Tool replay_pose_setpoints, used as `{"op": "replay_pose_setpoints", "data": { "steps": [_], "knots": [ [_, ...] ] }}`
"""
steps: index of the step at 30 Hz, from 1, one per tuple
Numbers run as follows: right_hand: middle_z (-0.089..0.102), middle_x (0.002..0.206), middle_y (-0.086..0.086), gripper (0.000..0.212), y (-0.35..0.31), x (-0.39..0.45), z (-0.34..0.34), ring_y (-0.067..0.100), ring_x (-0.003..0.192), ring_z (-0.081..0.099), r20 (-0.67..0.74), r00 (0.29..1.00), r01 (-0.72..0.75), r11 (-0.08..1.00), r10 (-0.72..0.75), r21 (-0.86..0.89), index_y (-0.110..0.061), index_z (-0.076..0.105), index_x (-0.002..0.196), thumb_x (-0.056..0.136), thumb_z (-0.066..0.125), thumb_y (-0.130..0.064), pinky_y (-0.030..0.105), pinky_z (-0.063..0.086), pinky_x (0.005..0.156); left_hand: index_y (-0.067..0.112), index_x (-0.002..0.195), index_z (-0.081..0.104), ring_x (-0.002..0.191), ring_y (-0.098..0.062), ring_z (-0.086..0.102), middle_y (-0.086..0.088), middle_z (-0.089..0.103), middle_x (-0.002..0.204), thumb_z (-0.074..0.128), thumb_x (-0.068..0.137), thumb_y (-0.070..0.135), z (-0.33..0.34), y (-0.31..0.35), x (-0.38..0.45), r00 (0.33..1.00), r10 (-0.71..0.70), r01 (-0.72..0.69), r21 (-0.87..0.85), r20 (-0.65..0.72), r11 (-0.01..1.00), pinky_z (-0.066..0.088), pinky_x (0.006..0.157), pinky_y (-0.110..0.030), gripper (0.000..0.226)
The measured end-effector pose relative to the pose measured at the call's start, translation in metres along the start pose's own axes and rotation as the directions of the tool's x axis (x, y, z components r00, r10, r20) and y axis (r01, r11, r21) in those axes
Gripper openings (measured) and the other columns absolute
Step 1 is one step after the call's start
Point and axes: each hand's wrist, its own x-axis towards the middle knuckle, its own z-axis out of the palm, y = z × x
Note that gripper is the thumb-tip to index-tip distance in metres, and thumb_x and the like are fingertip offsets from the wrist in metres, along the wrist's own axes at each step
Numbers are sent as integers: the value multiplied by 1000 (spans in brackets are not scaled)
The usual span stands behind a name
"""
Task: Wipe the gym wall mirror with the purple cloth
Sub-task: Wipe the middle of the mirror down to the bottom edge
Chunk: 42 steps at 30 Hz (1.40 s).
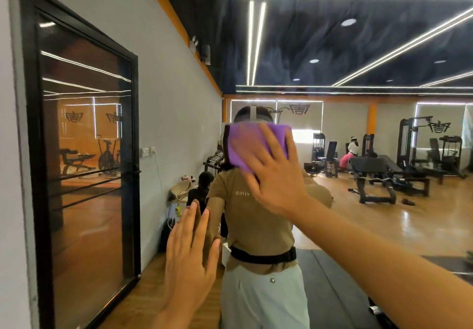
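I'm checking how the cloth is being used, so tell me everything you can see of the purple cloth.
The purple cloth is a soft-looking piece of fabric, plain in colour, roughly rectangular with rounded corners. It lies spread flat against the wall mirror at about head height of the reflected person. The right hand presses it to the glass with straight, spread fingers covering its lower right part. Nothing else touches it; the left hand rests flat on the mirror lower down, apart from it.
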Motion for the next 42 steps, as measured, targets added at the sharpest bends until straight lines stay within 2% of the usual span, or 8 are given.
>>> {"op": "replay_pose_setpoints", "data": {
  "steps": [6,10,16,21,28,32,37,42],
  "knots": [
    [20,166,-2,62,-36,-91,13,28,155,10,181,948,267,964,-262,-1,-31,27,158,100,45,-47,58,4,123,21,156,23,151,-10,6,10,2,166,38,98,43,-5,-12,0,997,51,-54,50,60,997,7,120,-33,64],
    [22,165,-4,57,-17,-64,5,25,155,11,224,883,415,909,-411,35,-33,27,157,103,35,-47,54,2,124,20,155,25,152,-9,5,10,2,166,39,98,43,-8,-21,1,992,86,-93,81,89,992,9,119,-34,63],
    [30,163,1,55,-2,49,-2,29,153,20,54,991,122,992,-123,12,-28,36,155,104,29,-45,61,13,120,19,153,32,150,-21,15,-3,14,165,40,96,50,-14,-17,0,996,65,-72,130,58,989,-1,121,-28,66],
    [32,162,1,55,-26,70,11,32,152,21,-61,995,-81,997,81,6,-25,38,154,102,43,-39,61,7,121,16,156,22,150,-23,18,-6,18,164,37,92,67,-16,-29,0,998,-40,36,108,38,994,1,123,-33,83],
    [21,166,-1,58,-78,-45,23,28,154,12,88,995,38,998,-42,43,-27,31,157,102,38,-43,56,2,123,21,157,19,152,-12,7,13,2,165,32,101,41,-25,-45,-5,996,16,-13,-42,92,999,17,122,-45,60],
    [17,167,-3,63,-97,-138,25,26,155,8,218,960,177,984,-176,11,-31,27,158,99,44,-45,53,2,124,25,157,13,151,-7,0,14,-2,165,31,100,39,-29,-46,-4,987,-14,22,-48,160,999,19,121,-49,61],
    [20,166,-6,66,-75,-140,18,23,154,13,257,920,296,954,-296,36,-32,28,158,97,51,-45,52,8,123,19,158,6,151,-9,-9,8,-10,165,59,96,31,-24,-30,-7,983,-66,76,-54,169,996,13,122,-47,82],
    [24,164,0,58,-29,-53,2,26,154,12,91,996,13,1000,-16,28,-28,30,156,101,35,-43,54,1,123,22,158,8,152,-19,-8,11,-18,164,70,90,29,-18,-18,-17,985,-100,108,-48,142,993,16,120,-53,93]
  ]
}}
